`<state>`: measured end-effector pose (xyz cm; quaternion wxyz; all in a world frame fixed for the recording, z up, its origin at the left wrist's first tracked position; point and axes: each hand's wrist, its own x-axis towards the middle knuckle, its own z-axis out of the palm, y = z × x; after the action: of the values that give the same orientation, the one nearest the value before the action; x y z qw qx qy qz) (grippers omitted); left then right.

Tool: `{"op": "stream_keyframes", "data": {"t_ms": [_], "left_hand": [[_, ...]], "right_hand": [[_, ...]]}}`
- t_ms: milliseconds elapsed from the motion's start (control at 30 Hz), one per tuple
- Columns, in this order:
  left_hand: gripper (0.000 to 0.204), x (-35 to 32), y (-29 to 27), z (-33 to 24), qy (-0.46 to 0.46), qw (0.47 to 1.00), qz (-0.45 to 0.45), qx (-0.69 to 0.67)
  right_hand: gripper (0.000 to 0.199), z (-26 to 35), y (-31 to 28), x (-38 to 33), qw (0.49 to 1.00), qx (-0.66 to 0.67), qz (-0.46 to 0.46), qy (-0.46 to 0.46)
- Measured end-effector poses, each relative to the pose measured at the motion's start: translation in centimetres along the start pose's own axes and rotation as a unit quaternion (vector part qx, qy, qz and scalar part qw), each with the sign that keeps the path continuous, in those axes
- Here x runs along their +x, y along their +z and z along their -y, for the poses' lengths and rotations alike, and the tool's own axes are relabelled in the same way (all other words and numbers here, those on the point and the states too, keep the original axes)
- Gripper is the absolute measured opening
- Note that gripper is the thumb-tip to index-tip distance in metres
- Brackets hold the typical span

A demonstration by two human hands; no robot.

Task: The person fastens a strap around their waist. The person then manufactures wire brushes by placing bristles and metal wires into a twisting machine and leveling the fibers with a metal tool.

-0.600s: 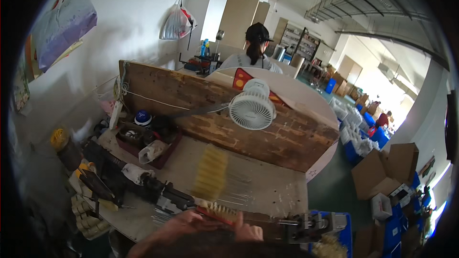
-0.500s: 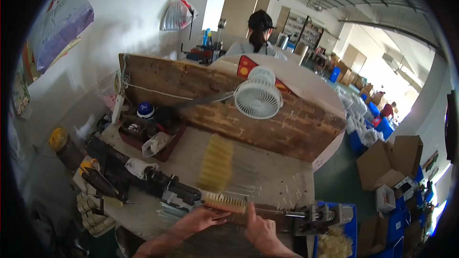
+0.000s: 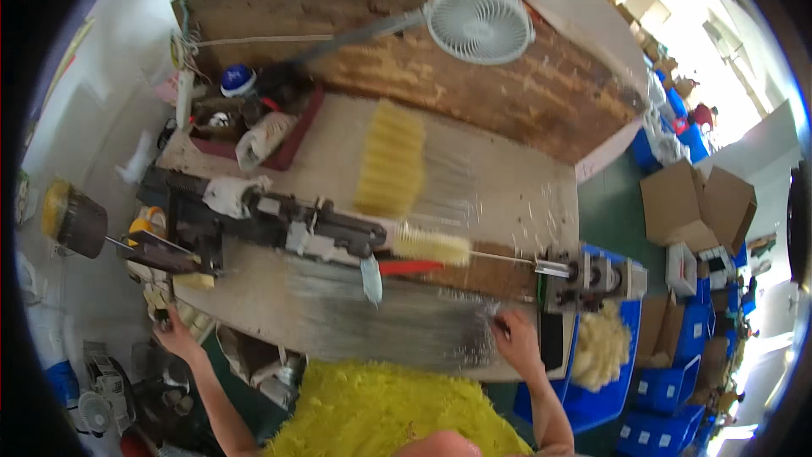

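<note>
Head view: red tray (image 3: 292, 148) far above the hands holds a white bag and small parts; blue bin (image 3: 630, 355) just right of the right hand (image 3: 516, 343) holds pale yellow fibre. Right hand fingers (image 3: 501, 328) curled, tips on the right end of the metal wire bundle (image 3: 389, 326), which runs leftward from them; grip unclear. Left hand (image 3: 176, 338) closed around a small tool at the bench's left edge, the dark machine (image 3: 271, 224) with its yellow brush (image 3: 431, 245) above both, yellow fibre heap (image 3: 381, 410) between the forearms.
</note>
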<state>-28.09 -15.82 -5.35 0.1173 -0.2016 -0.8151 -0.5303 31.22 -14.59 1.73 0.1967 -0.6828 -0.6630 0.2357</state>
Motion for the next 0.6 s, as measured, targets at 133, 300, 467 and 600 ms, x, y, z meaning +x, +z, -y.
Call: {"op": "stream_keyframes", "data": {"t_ms": [133, 300, 467, 600], "left_hand": [[0.031, 7.2, 1.1, 10.7, 0.197, 0.971, 0.012, 0.136], [0.027, -4.9, 2.8, -0.7, -0.064, 0.971, 0.218, -0.072], [0.032, -15.1, 1.2, -13.0, -0.229, 0.819, 0.432, -0.302], [0.032, -17.8, 2.7, -15.9, -0.142, 0.705, 0.631, -0.292]], "right_hand": [[0.02, -0.1, -0.3, 3.3, 0.974, -0.139, 0.158, 0.082], [0.028, -2.0, 0.2, 2.6, 0.986, -0.105, 0.114, 0.058], [0.019, -2.3, 1.1, 0.7, 0.992, -0.043, 0.113, 0.03], [0.011, -2.4, 1.3, -0.4, 0.994, -0.046, 0.098, -0.005]]}}
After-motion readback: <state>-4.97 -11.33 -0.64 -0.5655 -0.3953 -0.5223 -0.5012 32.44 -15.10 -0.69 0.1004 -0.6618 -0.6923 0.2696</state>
